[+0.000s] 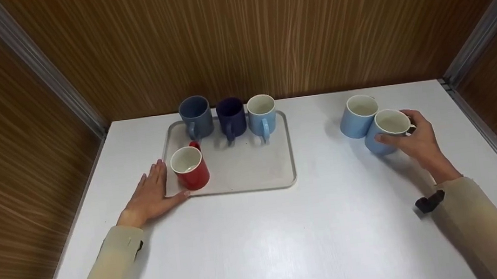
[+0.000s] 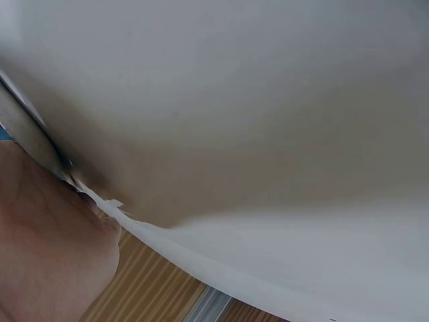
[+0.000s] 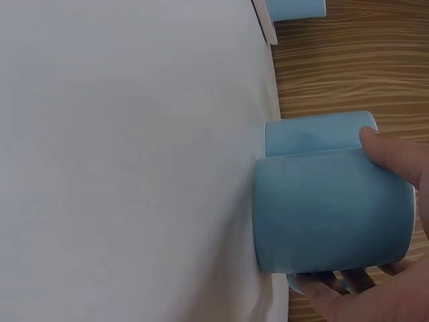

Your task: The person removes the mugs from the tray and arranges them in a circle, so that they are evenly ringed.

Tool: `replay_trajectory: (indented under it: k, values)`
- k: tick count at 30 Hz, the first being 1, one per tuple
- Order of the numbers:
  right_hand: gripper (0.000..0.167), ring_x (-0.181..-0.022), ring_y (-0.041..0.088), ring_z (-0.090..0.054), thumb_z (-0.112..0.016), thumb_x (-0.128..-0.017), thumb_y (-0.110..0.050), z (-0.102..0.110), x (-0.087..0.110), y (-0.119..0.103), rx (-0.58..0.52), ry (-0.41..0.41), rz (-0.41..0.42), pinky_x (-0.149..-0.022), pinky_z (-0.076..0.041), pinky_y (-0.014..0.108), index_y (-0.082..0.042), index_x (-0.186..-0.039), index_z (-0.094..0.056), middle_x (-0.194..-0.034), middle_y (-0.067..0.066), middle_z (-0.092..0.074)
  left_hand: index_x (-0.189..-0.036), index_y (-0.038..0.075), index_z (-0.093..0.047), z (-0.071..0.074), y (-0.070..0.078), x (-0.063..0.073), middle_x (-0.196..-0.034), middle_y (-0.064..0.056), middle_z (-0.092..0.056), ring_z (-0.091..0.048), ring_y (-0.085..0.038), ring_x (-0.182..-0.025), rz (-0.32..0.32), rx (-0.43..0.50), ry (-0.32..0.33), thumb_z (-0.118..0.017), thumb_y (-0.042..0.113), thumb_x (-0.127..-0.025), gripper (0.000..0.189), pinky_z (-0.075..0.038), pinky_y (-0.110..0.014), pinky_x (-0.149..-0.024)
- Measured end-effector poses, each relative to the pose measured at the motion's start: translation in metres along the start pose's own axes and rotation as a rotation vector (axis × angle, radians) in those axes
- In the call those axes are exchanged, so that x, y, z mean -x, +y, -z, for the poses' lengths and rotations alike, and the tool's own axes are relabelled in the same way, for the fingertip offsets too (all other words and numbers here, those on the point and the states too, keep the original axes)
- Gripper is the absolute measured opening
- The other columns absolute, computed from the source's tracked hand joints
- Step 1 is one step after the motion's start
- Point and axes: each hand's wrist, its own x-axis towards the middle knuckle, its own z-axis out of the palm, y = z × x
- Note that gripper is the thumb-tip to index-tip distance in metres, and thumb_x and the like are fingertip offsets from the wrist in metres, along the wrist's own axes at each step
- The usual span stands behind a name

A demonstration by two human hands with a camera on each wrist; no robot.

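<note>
On the right of the table my right hand [image 1: 417, 139] grips a light blue mug [image 1: 381, 143], thumb on the near side and fingers round its handle side. In the right wrist view this mug [image 3: 328, 211] fills much of the lower right. A second light blue mug [image 1: 354, 122] stands just behind it to the left. My left hand [image 1: 150, 197] lies with straight fingers at the left front corner of a grey tray [image 1: 252, 169]. Beside its thumb a red mug [image 1: 196, 176] stands on the tray. The left wrist view shows only part of this hand [image 2: 53, 235].
Along the tray's back edge stand a grey-blue mug [image 1: 198, 119], a dark purple mug [image 1: 233, 120] and a light blue mug [image 1: 261, 119] in a row. Wood-grain panels [image 1: 264, 30] enclose the white table [image 1: 260, 245] at the back and sides.
</note>
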Motion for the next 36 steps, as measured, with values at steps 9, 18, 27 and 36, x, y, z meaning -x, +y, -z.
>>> replay_trajectory:
  k: [9,18,27,36]
  values:
    - [0.110,-0.139,0.048,-0.043,-0.083,-0.087,-0.058,0.009,0.005,-0.023,0.176,0.105,0.030,-0.101,-0.048,0.052,-0.005,-0.166,-0.030,-0.152,0.032,-0.036,-0.171,0.004,0.002,0.001,0.003,0.002,-0.180,-0.017,0.004,0.003,-0.037,-0.168,0.019,0.015,-0.001,-0.045,0.092,-0.090,0.129,-0.001,-0.059,-0.135]
    - [0.093,-0.137,0.041,-0.047,-0.085,-0.089,-0.052,0.000,0.014,-0.069,0.092,0.169,0.137,-0.110,-0.045,0.058,-0.008,-0.159,-0.044,-0.148,0.023,-0.049,-0.171,0.005,0.002,-0.002,0.002,0.000,-0.180,-0.016,0.002,0.002,-0.037,-0.168,0.023,0.017,0.004,-0.046,0.092,-0.089,0.129,-0.001,-0.059,-0.135]
    - [0.083,-0.126,0.039,-0.060,-0.091,-0.086,-0.044,-0.049,0.014,-0.119,0.020,-0.015,0.332,-0.104,-0.051,0.051,-0.005,-0.148,-0.052,-0.140,0.020,-0.060,-0.172,0.005,0.001,-0.003,0.001,0.001,-0.180,-0.017,0.002,0.002,-0.036,-0.168,0.024,0.025,0.007,-0.046,0.092,-0.089,0.129,-0.001,-0.058,-0.136]
    - [0.084,-0.125,0.038,-0.062,-0.095,-0.082,-0.037,-0.117,0.014,-0.166,0.000,-0.179,0.480,-0.108,-0.052,0.056,-0.003,-0.147,-0.054,-0.142,0.020,-0.060,-0.171,0.004,-0.001,0.000,0.002,0.002,-0.180,-0.017,0.001,0.001,-0.036,-0.168,0.014,0.009,0.014,-0.045,0.092,-0.089,0.128,-0.002,-0.059,-0.135]
